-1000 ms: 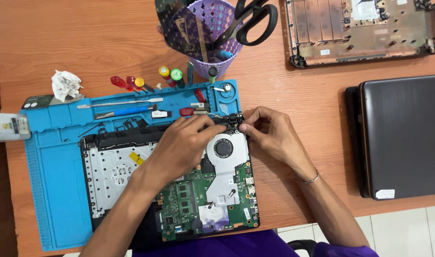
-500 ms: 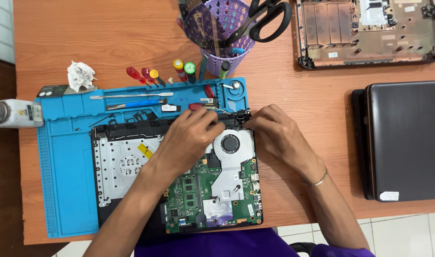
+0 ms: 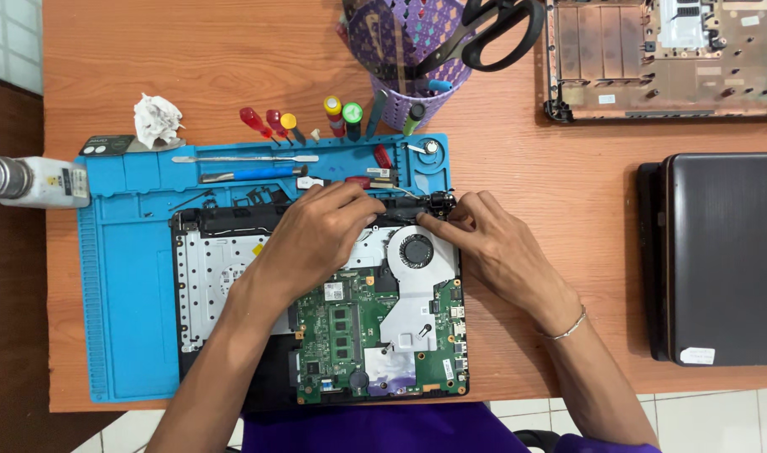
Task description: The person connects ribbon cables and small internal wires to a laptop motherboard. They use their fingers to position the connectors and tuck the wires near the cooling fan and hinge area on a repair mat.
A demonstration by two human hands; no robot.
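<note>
From the left: my left hand (image 3: 320, 239) lies over the top middle of the opened laptop (image 3: 316, 310), which sits on the blue mat (image 3: 123, 294) on the desk (image 3: 232, 59). Its grip is pressed down on the black hinge strip (image 3: 400, 205) along the laptop's back edge; whether it pinches anything there I cannot tell. To the right, past the fan (image 3: 417, 250), my right hand (image 3: 497, 243) has its fingertips closed on the strip's corner by the hinge. I judge the strip light, thin and brittle plastic, and the green board (image 3: 350, 327) below it fragile, so I would hold by the edges near the hinge, never by the board or fan.
</note>
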